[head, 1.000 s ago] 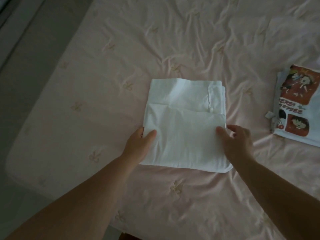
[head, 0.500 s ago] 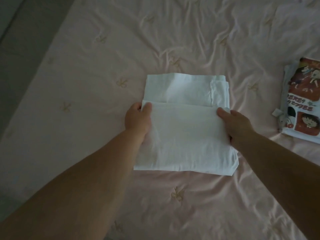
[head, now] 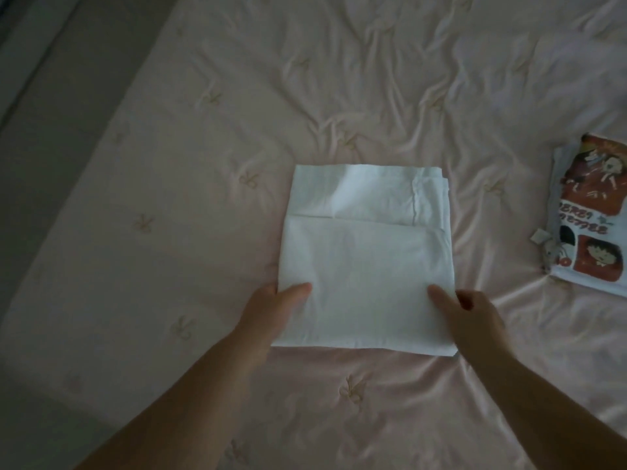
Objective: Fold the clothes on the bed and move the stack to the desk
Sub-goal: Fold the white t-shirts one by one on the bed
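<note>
Pink bed point(head: 210, 137), folded white garment point(head: 366, 266) lengthwise away from viewer

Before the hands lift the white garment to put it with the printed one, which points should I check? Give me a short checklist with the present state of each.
1. White garment folded into a neat rectangle: ok; the top layer stops short of the far edge.
2. Left hand holds the near left edge, thumb on top: ok.
3. Right hand holds the near right edge: ok; fingers underneath are hidden.
4. Printed garment folded and waiting at the right: ok, though partly out of frame.
5. Bed between the two garments free of things: ok, only wrinkles.
6. Desk ready: cannot tell, not in view.
</note>
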